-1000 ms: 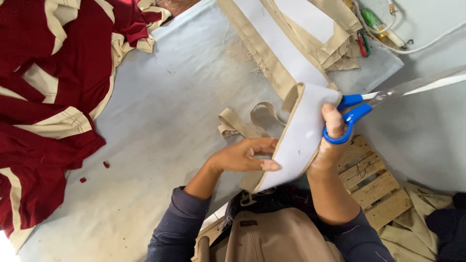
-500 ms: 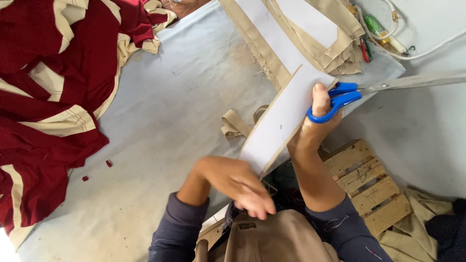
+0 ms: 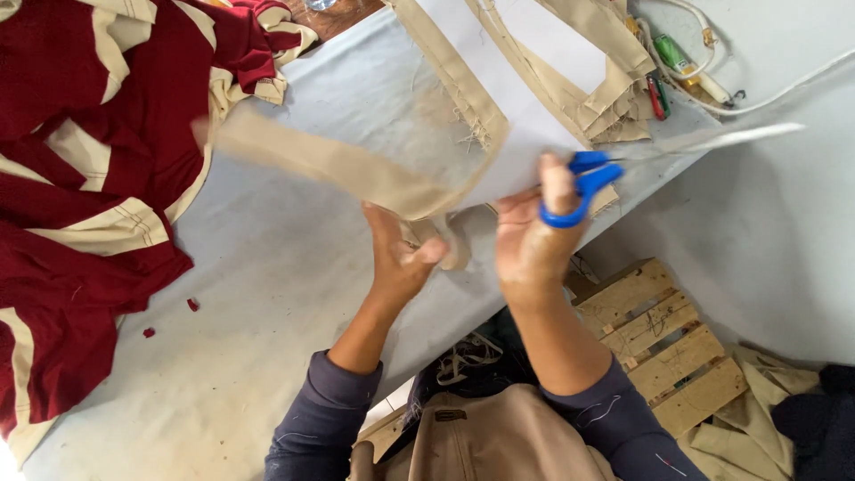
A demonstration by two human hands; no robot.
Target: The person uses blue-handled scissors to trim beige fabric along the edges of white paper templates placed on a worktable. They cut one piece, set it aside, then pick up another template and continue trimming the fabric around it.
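Tan strip (image 3: 329, 165) in my left hand (image 3: 401, 258) — motion-blurred, far end indistinct. Scissor blades (image 3: 721, 140) blurred too; can't tell if open or closed. Maroon garment (image 3: 80, 178) cut off at left/top edges. Small items by cable (image 3: 677, 62), top right — too small to ID.

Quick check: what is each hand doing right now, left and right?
Left hand: closed on the tan fabric strip, which is blurred.
Right hand: closed on the blue-handled scissors, fingers through the loops.
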